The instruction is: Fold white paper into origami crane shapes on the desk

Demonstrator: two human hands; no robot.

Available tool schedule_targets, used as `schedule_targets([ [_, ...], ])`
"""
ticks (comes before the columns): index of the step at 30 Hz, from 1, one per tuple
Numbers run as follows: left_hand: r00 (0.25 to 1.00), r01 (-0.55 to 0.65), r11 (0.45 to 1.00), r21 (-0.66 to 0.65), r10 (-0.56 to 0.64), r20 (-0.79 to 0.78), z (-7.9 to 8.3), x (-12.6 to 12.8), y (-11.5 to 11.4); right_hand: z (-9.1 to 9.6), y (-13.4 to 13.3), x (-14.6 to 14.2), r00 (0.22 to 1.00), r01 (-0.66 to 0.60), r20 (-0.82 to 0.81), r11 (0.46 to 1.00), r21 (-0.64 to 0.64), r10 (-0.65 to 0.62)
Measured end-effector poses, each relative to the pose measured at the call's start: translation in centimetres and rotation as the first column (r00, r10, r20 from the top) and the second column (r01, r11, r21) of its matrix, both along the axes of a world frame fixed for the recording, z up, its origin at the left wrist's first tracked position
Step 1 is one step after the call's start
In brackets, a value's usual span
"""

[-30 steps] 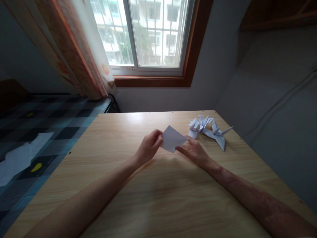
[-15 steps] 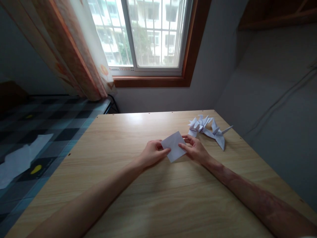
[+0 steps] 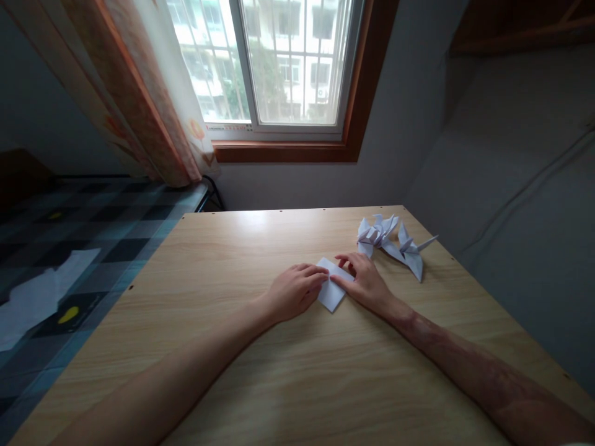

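Note:
A small folded white paper square (image 3: 331, 298) lies on the wooden table, turned so one corner points toward me. My left hand (image 3: 297, 290) comes in from the left, its fingers closed together and its fingertips on the paper's left part and middle. From the right, my right hand (image 3: 367, 282) has its thumb on the paper's right side, with the fingers curled at the far right edge. Both hands grip the paper between them. Just beyond my right hand stand several white origami cranes (image 3: 377, 234), wings and pointed tails showing.
The light wooden table (image 3: 223, 260) reaches toward a window (image 3: 297, 68) with a brown frame. To the left is a bed with a checked cover (image 3: 121, 229), carrying loose white paper sheets (image 3: 37, 297). A patterned curtain (image 3: 139, 93) hangs beside the window.
The paper has come down onto the table, slightly nearer me and to the right. My left hand has turned over from holding its edge to pressing fingertips on top.

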State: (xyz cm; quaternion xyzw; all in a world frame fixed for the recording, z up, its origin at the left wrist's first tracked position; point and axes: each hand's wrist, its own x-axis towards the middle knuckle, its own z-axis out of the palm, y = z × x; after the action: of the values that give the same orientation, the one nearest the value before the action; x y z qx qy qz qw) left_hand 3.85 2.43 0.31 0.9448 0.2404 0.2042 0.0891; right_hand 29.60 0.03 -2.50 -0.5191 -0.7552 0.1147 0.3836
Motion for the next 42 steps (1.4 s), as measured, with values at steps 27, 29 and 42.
schedule_targets([
  [27,0.994,-0.11,0.994,-0.001,0.11,0.022,-0.1,-0.2,0.1,1.1,-0.9,-0.4,0.983,-0.14,0.123,0.99,0.027,0.135],
  [29,0.992,-0.118,0.993,-0.006,0.118,0.036,-0.2,-0.3,0.3,1.4,-1.1,-0.6,0.959,-0.196,0.216,0.98,0.04,0.183],
  [42,0.974,-0.218,0.972,0.093,0.223,-0.05,0.5,-0.8,0.6,1.4,-1.8,-0.7,0.851,-0.298,0.448,0.954,-0.017,0.274],
])
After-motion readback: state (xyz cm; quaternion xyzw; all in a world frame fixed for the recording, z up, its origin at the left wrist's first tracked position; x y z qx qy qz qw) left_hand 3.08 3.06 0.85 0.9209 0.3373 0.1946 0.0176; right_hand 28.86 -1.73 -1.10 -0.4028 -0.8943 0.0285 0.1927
